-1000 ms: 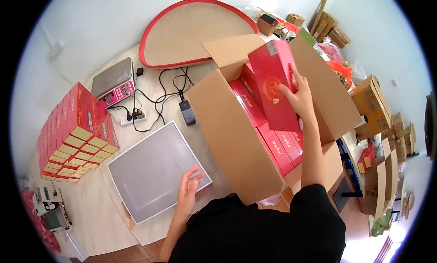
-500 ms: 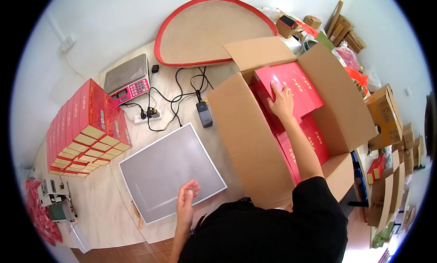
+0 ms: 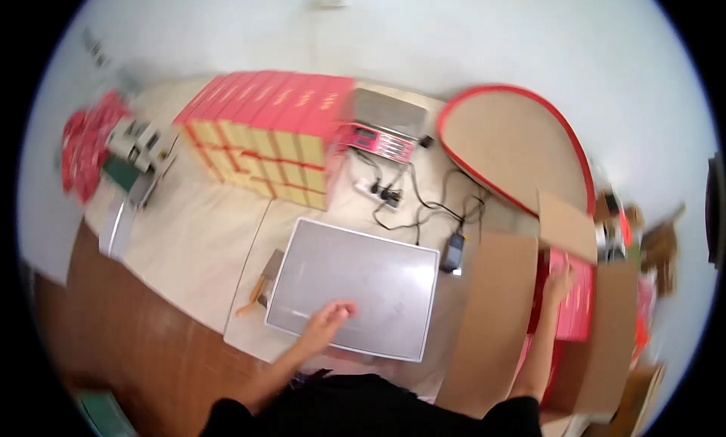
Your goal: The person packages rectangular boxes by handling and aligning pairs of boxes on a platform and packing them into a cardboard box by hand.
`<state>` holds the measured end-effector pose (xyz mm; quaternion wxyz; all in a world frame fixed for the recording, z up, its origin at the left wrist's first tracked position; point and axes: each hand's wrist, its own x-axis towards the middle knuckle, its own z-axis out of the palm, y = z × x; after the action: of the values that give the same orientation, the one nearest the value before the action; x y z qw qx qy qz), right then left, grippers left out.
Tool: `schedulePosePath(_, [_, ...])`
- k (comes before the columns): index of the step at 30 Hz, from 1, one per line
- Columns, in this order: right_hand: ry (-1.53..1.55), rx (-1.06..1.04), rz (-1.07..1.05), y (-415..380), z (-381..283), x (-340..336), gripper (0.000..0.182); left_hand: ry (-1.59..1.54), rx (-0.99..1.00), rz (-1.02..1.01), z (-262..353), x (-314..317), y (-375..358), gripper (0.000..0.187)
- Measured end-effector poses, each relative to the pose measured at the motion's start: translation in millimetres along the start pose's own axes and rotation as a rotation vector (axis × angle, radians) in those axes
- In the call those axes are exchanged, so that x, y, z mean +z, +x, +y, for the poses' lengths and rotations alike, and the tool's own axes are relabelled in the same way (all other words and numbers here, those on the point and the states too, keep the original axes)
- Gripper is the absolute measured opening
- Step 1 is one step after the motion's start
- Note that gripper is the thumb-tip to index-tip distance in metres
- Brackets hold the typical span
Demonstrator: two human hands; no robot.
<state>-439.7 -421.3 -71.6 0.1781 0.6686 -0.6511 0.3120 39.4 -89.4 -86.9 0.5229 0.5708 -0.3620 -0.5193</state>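
Note:
My left hand (image 3: 329, 323) hovers over the front part of a grey flat panel with a white rim (image 3: 363, 286). Its fingers are loosely bent and nothing shows in them. On the right, my right hand (image 3: 559, 283) reaches into an open cardboard carton (image 3: 490, 316). It touches the red boxes (image 3: 578, 304) packed inside. Motion blur and the angle hide whether its fingers are closed on one of them. Behind the panel stands a stack of red boxes with cream sides (image 3: 265, 134).
A pink-and-grey scale (image 3: 389, 123) stands beside the stack. Black cables run from a white power strip (image 3: 376, 195) towards a black device (image 3: 453, 252). A red-rimmed tan board (image 3: 518, 146) leans at the wall. A wooden-handled tool (image 3: 255, 297) lies left of the panel.
The view has swung left, so the carton now sits at the far right. My right hand stays at the red boxes; its spread fingers have become blurred. My left hand remains over the panel.

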Motion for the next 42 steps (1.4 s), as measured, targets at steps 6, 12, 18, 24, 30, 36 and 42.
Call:
schedulePosePath(6, [0.607,-0.098,-0.217,30.0,-191.7,28.9,0.036,0.014,0.262,0.318,59.6,-126.7,53.1,0.03])
schedulePosePath(12, [1.236,0.091,-0.704,12.0,-447.7,65.9,0.041,0.064,0.499,0.471,103.3,-218.0,191.4,0.036])
schedulePosePath(18, [1.436,0.481,-0.863,24.2,-582.1,125.0,0.055,0.137,0.563,0.498,97.8,-220.5,257.4,0.04])
schedulePosePath(24, [1.585,0.487,-0.93,34.5,-594.2,175.6,0.06,0.203,0.592,0.614,100.9,-206.7,256.7,0.05])
schedulePosePath(30, [1.586,0.482,-0.937,42.3,-611.9,158.7,0.055,0.359,0.691,0.609,90.2,-179.2,273.6,0.055])
schedulePosePath(36, [1.627,0.513,-0.944,50.8,-622.4,155.3,0.057,0.468,1.028,0.713,134.3,-208.7,269.8,0.045])
schedulePosePath(42, [1.638,0.643,-0.857,26.0,-630.0,152.3,0.064,0.702,0.789,0.402,243.4,-275.7,354.8,0.042])
